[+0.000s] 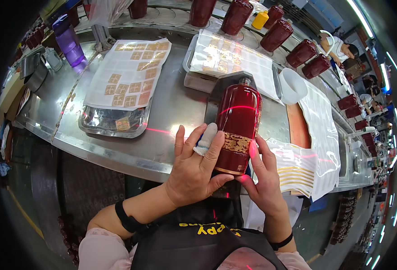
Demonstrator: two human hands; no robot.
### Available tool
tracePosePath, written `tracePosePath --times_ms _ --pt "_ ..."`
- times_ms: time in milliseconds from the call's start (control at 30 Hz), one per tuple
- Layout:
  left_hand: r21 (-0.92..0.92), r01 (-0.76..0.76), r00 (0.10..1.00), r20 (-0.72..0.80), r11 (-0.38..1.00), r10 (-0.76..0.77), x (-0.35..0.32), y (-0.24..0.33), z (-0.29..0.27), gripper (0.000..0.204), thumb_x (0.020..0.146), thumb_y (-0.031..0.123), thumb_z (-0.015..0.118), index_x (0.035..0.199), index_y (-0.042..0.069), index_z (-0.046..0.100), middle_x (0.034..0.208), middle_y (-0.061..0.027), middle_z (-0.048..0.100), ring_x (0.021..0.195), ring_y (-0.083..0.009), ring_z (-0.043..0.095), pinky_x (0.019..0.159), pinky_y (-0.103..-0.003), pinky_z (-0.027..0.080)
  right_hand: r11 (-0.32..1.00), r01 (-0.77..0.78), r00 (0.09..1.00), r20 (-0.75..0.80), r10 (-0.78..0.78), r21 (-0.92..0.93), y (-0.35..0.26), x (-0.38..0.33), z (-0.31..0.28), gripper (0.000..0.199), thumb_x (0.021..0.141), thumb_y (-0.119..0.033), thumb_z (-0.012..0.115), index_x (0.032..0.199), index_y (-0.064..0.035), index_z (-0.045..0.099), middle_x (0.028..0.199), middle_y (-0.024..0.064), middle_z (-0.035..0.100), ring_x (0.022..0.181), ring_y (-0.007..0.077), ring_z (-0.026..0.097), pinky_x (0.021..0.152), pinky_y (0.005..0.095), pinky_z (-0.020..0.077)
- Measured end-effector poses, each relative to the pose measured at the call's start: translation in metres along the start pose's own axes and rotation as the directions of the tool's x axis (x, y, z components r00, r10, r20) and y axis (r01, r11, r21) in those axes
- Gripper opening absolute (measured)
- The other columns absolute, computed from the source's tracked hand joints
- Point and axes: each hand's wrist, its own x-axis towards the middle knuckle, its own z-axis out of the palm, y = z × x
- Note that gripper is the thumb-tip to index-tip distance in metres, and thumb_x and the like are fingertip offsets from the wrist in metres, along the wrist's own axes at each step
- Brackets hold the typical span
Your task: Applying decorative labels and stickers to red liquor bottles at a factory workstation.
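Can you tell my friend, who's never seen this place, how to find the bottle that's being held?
Start at the long metal table and look along its near edge for the person's left grip and right grip. Between them is a dark red bottle with a gold patterned band on its lower half. Unlike the other dark red bottles farther back, this one is held in these two grips.

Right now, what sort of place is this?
Likely a bottle-decorating workshop or factory: the left hand and right hand touch a dark red bottle, a sheet of gold stickers lies over a metal tray, and similar bottles line what looks like a conveyor.
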Motion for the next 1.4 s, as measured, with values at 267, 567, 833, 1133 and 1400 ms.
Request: tracePosePath --times_ms 267,567,833,1133,1400 --pt "0.117 -0.205 0.977 -0.032 0.972 0.21 0.012 0.018 -0.004 0.076 0.086 0.054 0.056 0.139 0.001 0.044 0.136 -0.0192 0.051 0.135 -0.0392 0.035 0.112 -0.065 0.004 1.0 -0.017 1.0 0.015 0.017 0.005 -0.001 -0.001 0.0 0.079 0.071 -0.004 0.076 0.142 -0.0027 0.042 0.146 0.025 0.034 0.122 0.0399 0.045 0.102 0.0451 0.038" --pt "-0.019 -0.061 0.997 -0.041 0.998 0.061 0.0 0.01 -0.003 0.075 0.086 0.045 0.06 0.14 -0.004 0.041 0.13 -0.0228 0.054 0.131 -0.0396 0.041 0.11 -0.064 0.011 1.0 0.002 0.999 0.034 -0.002 -0.009 0.0 0.0 -0.001 0.078 0.078 -0.007 0.071 0.146 0.0003 0.034 0.148 0.0261 0.032 0.134 0.0418 0.037 0.109 0.044 0.0327" --pt "-0.013 -0.069 0.997 0.019 0.998 0.069 0.019 0.004 0.001 0.091 0.073 0.035 0.076 0.145 0.001 0.031 0.135 -0.023 0.045 0.128 -0.0403 0.04 0.112 -0.058 0.016 1.0 -0.007 1.0 -0.026 0.008 0.002 0.001 -0.003 0.0 0.077 0.076 -0.018 0.077 0.143 -0.004 0.041 0.146 0.0263 0.033 0.121 0.0412 0.044 0.101 0.0459 0.0384" --pt "-0.084 -0.017 0.997 0.071 0.996 0.023 0.006 -0.009 0.006 0.102 0.076 0.039 0.076 0.147 -0.006 0.019 0.143 -0.0264 0.038 0.134 -0.0471 0.033 0.112 -0.061 0.012 1.0 -0.006 0.999 -0.051 0.007 0.008 0.0 -0.008 0.001 0.075 0.074 -0.022 0.078 0.141 -0.0096 0.045 0.144 0.0244 0.036 0.118 0.042 0.045 0.101 0.0475 0.0388" --pt "-0.205 0.016 0.992 0.123 0.979 0.01 0.013 -0.009 -0.001 0.104 0.08 0.045 0.072 0.148 -0.008 0.015 0.146 -0.0269 0.035 0.135 -0.0464 0.034 0.113 -0.058 0.012 1.0 0.01 0.986 -0.168 -0.007 0.013 0.004 -0.011 -0.007 0.07 0.074 -0.02 0.078 0.137 -0.0097 0.05 0.141 0.0235 0.039 0.116 0.0406 0.047 0.098 0.0466 0.0408"
